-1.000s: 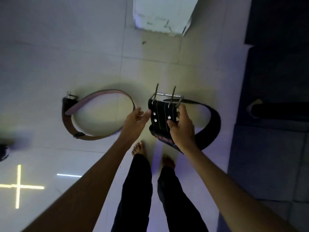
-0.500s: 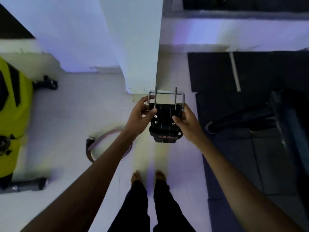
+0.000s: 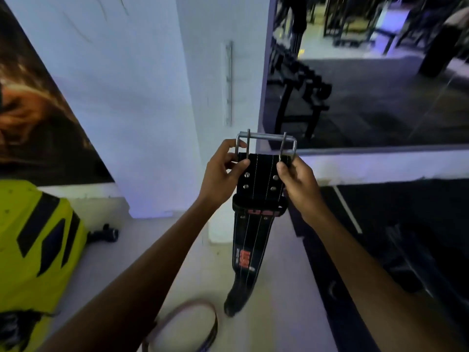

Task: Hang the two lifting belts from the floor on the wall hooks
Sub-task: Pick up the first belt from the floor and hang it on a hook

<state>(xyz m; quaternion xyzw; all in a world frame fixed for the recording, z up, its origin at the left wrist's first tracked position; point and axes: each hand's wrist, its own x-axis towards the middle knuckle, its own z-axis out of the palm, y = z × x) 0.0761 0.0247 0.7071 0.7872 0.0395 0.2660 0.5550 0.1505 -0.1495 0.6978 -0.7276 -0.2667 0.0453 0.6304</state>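
Observation:
A black lifting belt [image 3: 253, 240] with a steel double-prong buckle hangs straight down in front of a white pillar. My left hand [image 3: 224, 171] pinches its upper left corner by the buckle. My right hand [image 3: 297, 181] grips the upper right corner. A metal hook rail [image 3: 228, 82] is fixed upright on the pillar, above and slightly left of the buckle, apart from it. A brown lifting belt [image 3: 193, 323] lies coiled on the floor below my left forearm, partly hidden by it.
A yellow and black machine [image 3: 35, 245] stands at the left. A large wall poster [image 3: 38, 110] fills the upper left. A mirror [image 3: 368, 72] beside the pillar reflects gym racks. Dark rubber mats [image 3: 393, 237] cover the floor on the right.
Both hands have raised the black belt from near the floor to chest height, and it now hangs unrolled. The view has tilted up from the floor to the pillar.

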